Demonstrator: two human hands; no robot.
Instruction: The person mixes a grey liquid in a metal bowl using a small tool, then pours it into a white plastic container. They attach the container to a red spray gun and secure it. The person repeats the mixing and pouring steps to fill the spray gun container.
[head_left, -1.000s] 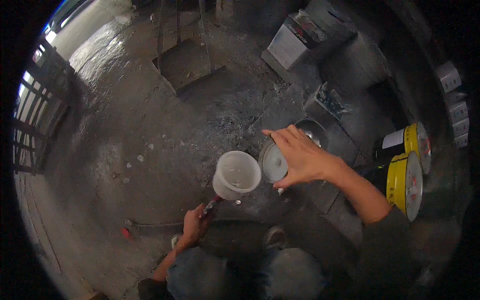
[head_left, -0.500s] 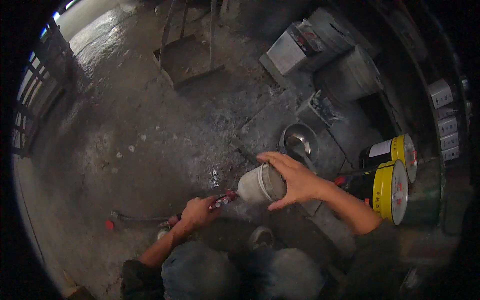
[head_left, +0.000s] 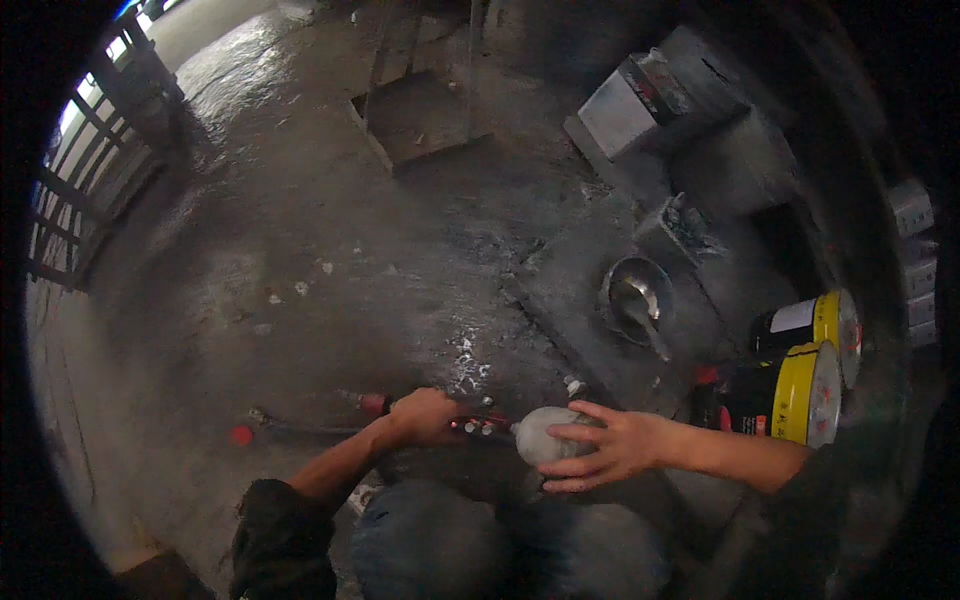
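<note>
One slatted rack (head_left: 110,190) stands between nine and ten o'clock, and one round red thing (head_left: 241,435) is on the floor (head_left: 290,220) at eight. One flat tray (head_left: 430,125) sits just short of twelve. At seven, the left grip (head_left: 425,415) is curled tight round one red tool (head_left: 480,427) with silver knobs at six. One pale cup (head_left: 537,437) is at five, tipped on its side, its narrow end touching the tool. The right grip (head_left: 610,450) is wrapped round the cup, fingers over its side. One box (head_left: 620,110) is at one o'clock, one bowl (head_left: 622,312) with a paddle (head_left: 657,340) in it at three, and two black and yellow buckets near three. The left grip hides part of the tool, and the right one covers the cup's wide end. The nearer bucket (head_left: 795,390) partly hides the other (head_left: 825,312). The pale boxes (head_left: 918,270) at the right edge are too dim to count. One second ago the cup's open top faced up and the right grip was beside it; now it holds the cup.
</note>
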